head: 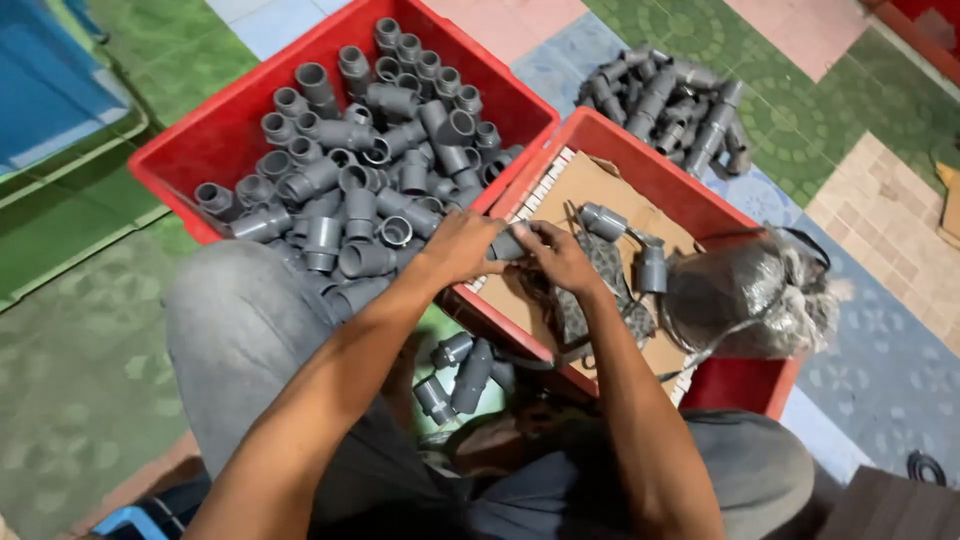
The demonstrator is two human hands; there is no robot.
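I see my left hand (458, 247) and right hand (560, 256) both closed around one grey pipe fitting (507, 245), held over the near edge between the full red crate (215, 135) and the cardboard-lined crate (745, 385).

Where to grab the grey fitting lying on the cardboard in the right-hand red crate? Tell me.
Grip the grey fitting around its round barrel, coming from above. It lies on its side on the cardboard, barrel exposed, while a cord leads off its right end.
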